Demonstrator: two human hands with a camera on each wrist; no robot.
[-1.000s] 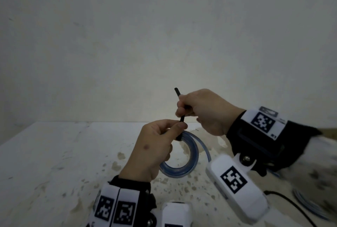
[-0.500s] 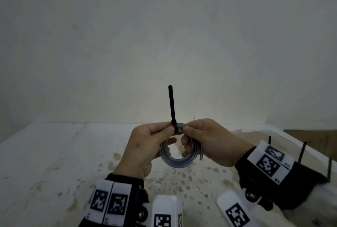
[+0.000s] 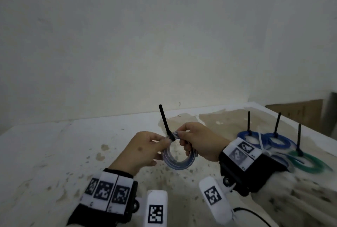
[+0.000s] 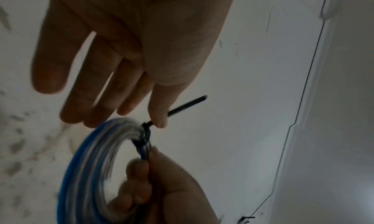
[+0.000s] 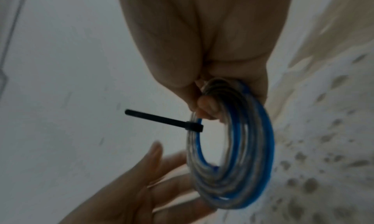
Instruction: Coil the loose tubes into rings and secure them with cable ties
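A coil of clear and blue tube (image 3: 179,163) hangs above the table between both hands. A black cable tie (image 3: 165,123) is cinched round its top, tail sticking up. My right hand (image 3: 182,140) pinches the coil just right of the tie, thumb and fingers (image 5: 206,102) curled on the strands (image 5: 251,147). My left hand (image 3: 162,143) is at the coil's left with fingers straight and spread (image 4: 121,106); one fingertip touches the tie (image 4: 182,106) near its head. In the right wrist view the left hand (image 5: 157,163) lies open beside the coil.
Three tied coils lie at the table's right, two blue (image 3: 251,138) (image 3: 279,142) and one green (image 3: 308,163), each with a black tie tail standing up. The white, stained table (image 3: 54,154) ends at a plain wall. A cardboard box (image 3: 295,110) stands beyond the right edge.
The right hand dropped from pulling the tie's tail to pinching the coil. The left hand's pinch at the tie has loosened to straight fingers. The view shifted, revealing the finished coils.
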